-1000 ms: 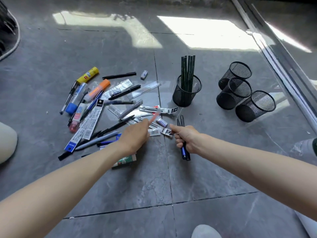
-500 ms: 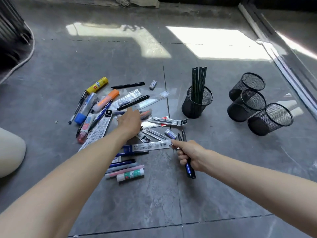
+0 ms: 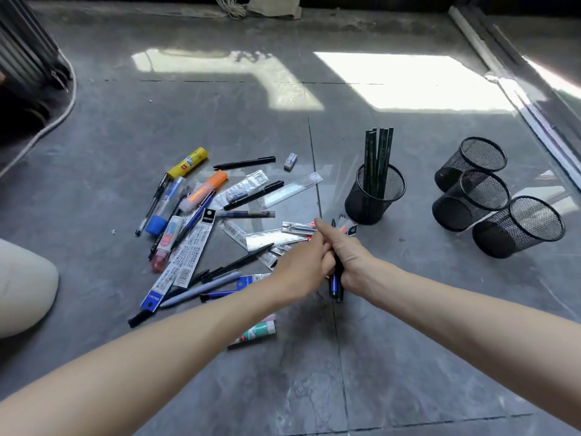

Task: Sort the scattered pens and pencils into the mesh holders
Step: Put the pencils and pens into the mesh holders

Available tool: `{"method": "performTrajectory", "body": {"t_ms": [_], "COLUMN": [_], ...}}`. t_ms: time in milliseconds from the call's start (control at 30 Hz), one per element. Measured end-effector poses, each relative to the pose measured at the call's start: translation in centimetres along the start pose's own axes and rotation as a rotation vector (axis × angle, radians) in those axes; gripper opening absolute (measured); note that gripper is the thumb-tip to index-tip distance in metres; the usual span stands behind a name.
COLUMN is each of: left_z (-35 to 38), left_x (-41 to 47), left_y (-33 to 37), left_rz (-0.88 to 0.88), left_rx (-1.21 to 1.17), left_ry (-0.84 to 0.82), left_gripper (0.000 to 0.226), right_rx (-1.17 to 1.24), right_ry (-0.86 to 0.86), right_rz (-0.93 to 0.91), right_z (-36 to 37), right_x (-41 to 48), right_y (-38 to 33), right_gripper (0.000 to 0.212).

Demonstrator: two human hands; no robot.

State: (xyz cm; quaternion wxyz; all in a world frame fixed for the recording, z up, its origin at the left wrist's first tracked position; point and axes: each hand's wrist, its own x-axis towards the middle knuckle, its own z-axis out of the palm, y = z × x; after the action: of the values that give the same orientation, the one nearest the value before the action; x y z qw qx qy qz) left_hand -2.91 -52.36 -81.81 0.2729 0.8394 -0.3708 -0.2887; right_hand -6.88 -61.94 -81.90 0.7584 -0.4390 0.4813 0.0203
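Both hands meet low over the grey floor, right of the scattered pile. My right hand [image 3: 350, 259] grips a small bundle of dark and blue pens [image 3: 335, 286] that sticks out below the fist. My left hand [image 3: 303, 267] is pressed against it, fingers curled at the bundle, and a red-tipped pen [image 3: 343, 229] shows just above the hands. Behind them an upright black mesh holder [image 3: 361, 207] contains several dark green pencils [image 3: 379, 158]. Three empty mesh holders [image 3: 520, 229] lie tipped at the right.
The pile at left holds a yellow marker [image 3: 188, 163], an orange highlighter [image 3: 207, 190], a black pen [image 3: 243, 163], a clear ruler [image 3: 289, 192], an eraser [image 3: 290, 161] and refill packs [image 3: 191, 247]. A cream-clad knee [image 3: 22, 287] is at far left. A window rail [image 3: 515, 89] borders the right.
My left hand left the pile and came right to meet my right hand, bringing the red-tipped pen to the bundle. The right hand kept its grip on the pens.
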Motion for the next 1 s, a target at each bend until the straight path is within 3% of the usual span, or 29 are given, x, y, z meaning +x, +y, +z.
{"method": "performTrajectory", "body": {"t_ms": [67, 167, 267, 333, 400, 500, 633, 733, 800, 1000], "left_z": [0.1, -1.3, -3.1, -4.6, -6.1, -7.3, -7.0, -6.8, -6.6, -4.6], "left_x": [-0.2, -0.5, 0.3, 1.7, 2.8, 3.4, 3.3, 3.0, 2.9, 1.8], "left_y": [0.1, -0.2, -1.8, -4.1, -6.8, -9.3, -9.8, -8.7, -7.9, -5.0], "left_rz": [0.019, 0.066, 0.055, -0.018, -0.118, -0.203, -0.098, -0.006, 0.089, 0.852], "left_rx": [0.035, -0.077, -0.053, 0.154, 0.414, 0.652, 0.829, 0.937, 0.91, 0.743], "left_ry": [0.002, -0.111, 0.003, 0.208, 0.308, 0.2, 0.131, 0.099, 0.15, 0.453], "left_gripper": [0.03, 0.033, 0.028, 0.019, 0.019, 0.02, 0.017, 0.02, 0.02, 0.024], "right_rx": [-0.011, -0.064, -0.188, -0.132, -0.088, -0.162, -0.286, -0.245, -0.159, -0.097], "right_ry": [0.03, 0.084, 0.083, 0.063, 0.015, -0.049, -0.08, -0.108, -0.105, -0.221], "right_rz": [0.0, -0.024, -0.009, 0.056, 0.107, 0.123, 0.119, 0.146, 0.169, 0.221], "right_z": [-0.1, -1.1, -2.1, -2.6, -2.8, -2.6, -2.6, -2.8, -2.9, -3.3], "right_x": [0.3, 0.7, 0.7, 0.7, 0.3, -0.2, -0.3, -0.3, -0.3, -0.5], "right_y": [-0.1, -0.3, -0.2, -0.3, -0.4, -0.6, -0.8, -0.8, -0.8, -1.6], "right_gripper": [0.022, 0.019, 0.018, 0.02, 0.025, 0.031, 0.017, 0.002, 0.006, 0.028]}}
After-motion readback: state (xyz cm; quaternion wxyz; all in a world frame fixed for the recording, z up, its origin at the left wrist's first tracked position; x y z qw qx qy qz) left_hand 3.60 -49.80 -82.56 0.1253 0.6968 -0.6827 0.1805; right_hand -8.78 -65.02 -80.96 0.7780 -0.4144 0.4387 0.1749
